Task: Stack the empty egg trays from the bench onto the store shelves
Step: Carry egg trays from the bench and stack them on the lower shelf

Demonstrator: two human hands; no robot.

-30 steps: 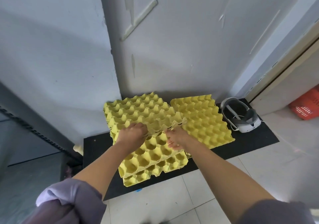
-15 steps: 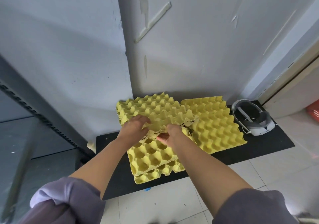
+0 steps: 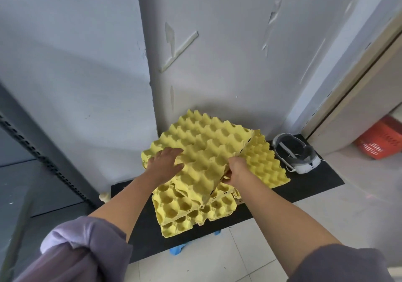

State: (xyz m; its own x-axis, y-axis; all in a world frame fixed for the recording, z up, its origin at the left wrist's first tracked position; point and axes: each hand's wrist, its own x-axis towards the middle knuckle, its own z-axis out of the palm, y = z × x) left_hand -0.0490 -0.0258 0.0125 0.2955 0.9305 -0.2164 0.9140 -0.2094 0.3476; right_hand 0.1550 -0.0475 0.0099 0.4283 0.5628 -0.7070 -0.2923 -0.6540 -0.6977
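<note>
Yellow egg trays lie on a black bench against the wall. I hold a raised, tilted egg tray over the others. My left hand lies on its left side with the fingers spread over the cups. My right hand grips its right front edge, fingers curled under it. Below it sits a low stack of trays at the bench's front. Another tray lies to the right, partly covered by the raised one.
A white and grey headset lies on the bench's right end. A dark metal shelf upright runs along the left. A red basket stands on the floor beyond the door frame at right. Blue scraps lie on the tiled floor.
The top tray has come up off the pile and tilted toward me. My left hand moved from its near edge onto its left side; my right hand shifted right along the edge.
</note>
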